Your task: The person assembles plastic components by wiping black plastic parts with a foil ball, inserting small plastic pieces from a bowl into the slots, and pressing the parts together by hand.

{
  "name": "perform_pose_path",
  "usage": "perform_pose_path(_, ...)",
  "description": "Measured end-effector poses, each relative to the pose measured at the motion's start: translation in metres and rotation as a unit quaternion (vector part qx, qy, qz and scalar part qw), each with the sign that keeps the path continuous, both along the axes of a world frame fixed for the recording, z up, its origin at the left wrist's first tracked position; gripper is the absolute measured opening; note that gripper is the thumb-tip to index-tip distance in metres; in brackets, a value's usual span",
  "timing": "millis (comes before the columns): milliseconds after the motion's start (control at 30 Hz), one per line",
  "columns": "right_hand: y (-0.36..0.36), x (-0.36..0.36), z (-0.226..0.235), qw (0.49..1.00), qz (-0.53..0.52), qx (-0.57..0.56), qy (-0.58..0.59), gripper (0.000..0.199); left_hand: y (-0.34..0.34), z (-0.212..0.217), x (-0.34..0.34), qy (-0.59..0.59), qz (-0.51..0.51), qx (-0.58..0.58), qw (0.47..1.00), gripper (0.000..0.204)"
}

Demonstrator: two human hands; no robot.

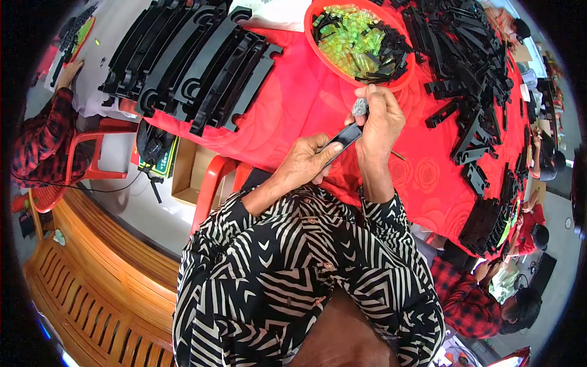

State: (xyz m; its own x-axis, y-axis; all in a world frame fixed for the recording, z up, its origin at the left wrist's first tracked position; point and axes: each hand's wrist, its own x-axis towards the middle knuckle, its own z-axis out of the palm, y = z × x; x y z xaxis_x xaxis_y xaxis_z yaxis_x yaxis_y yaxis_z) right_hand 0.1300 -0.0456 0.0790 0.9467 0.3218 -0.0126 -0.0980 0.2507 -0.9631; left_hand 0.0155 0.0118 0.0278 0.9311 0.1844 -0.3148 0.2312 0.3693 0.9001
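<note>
In front of my chest, my left hand [309, 159] is closed on one end of a black plastic strip [346, 137], its thumb pressed along the top. The strip's other end reaches my right hand [380, 119]. Between the thumb and fingers of that hand is a small grey, rough-textured lump [360, 107], whose kind I cannot make out. Just beyond it stands a red basin [324, 59] holding yellow-green see-through pieces [354, 30] and small black pieces [397, 55].
Long curved black plastic parts [202, 67] lie in a row at far left on the red tablecloth [287, 104]. A heap of black parts [465, 73] covers the right side. Red chairs [211, 183], a cardboard box [186, 174] and a wooden bench [92, 269] stand left. Other people sit on both sides.
</note>
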Motion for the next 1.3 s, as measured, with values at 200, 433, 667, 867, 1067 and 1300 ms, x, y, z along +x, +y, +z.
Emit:
perform_pose_path(200, 0.006, -0.002, -0.002, 0.999, -0.008, -0.014, -0.029, 0.016, -0.001, -0.006, 0.004, 0.004, 0.049, 0.235, 0.971, 0.034)
perform_pose_path(433, 0.006, -0.010, 0.001, 0.996, 0.019, -0.044, -0.070, 0.015, 0.005, 0.012, 0.003, 0.075, -0.009, 0.067, 0.995, 0.034)
perform_pose_path(667, 0.006, -0.012, 0.003, 0.994, 0.029, -0.044, -0.101, 0.014, 0.000, -0.004, 0.000, 0.022, 0.020, 0.006, 1.000, 0.030)
perform_pose_path(867, -0.004, -0.009, -0.001, 0.998, 0.040, -0.008, -0.057, 0.016, -0.002, -0.001, -0.003, 0.041, 0.018, 0.045, 0.998, 0.027)
perform_pose_path(1067, -0.001, -0.019, -0.001, 0.994, 0.000, -0.015, -0.112, 0.013, 0.006, 0.001, -0.001, 0.056, 0.009, 0.094, 0.994, 0.027)
perform_pose_path(1300, 0.003, -0.027, -0.015, 0.989, 0.012, -0.045, -0.141, 0.009, 0.007, -0.003, -0.001, 0.062, -0.026, 0.036, 0.997, 0.026)
